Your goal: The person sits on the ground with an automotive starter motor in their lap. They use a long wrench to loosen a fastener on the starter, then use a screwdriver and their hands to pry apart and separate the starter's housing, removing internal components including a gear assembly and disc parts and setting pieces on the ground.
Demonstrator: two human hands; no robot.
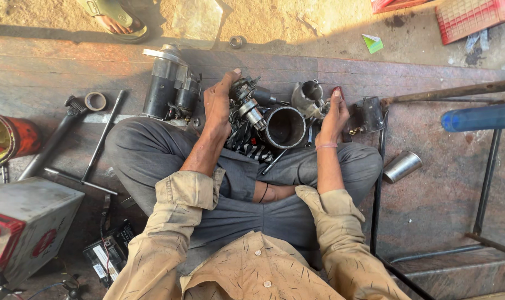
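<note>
I sit cross-legged on a stone floor with motor parts in front of my knees. My left hand (218,104) rests on a small geared armature piece (247,105), fingers curled around it. My right hand (333,115) touches a grey metal end housing (308,97), fingers partly bent beside it. Between the hands stands a hollow steel cylinder casing (284,126). A wrench (309,135) lies next to the casing. A dark bracket part (369,115) sits just right of my right hand.
A complete starter motor (169,83) stands left of my left hand. A long socket bar (99,139), a rubber ring (95,101), a red canister (10,139), a grey box (30,222), a metal cup (401,166), a metal frame (486,183). Another person's sandalled foot (116,25) at top left.
</note>
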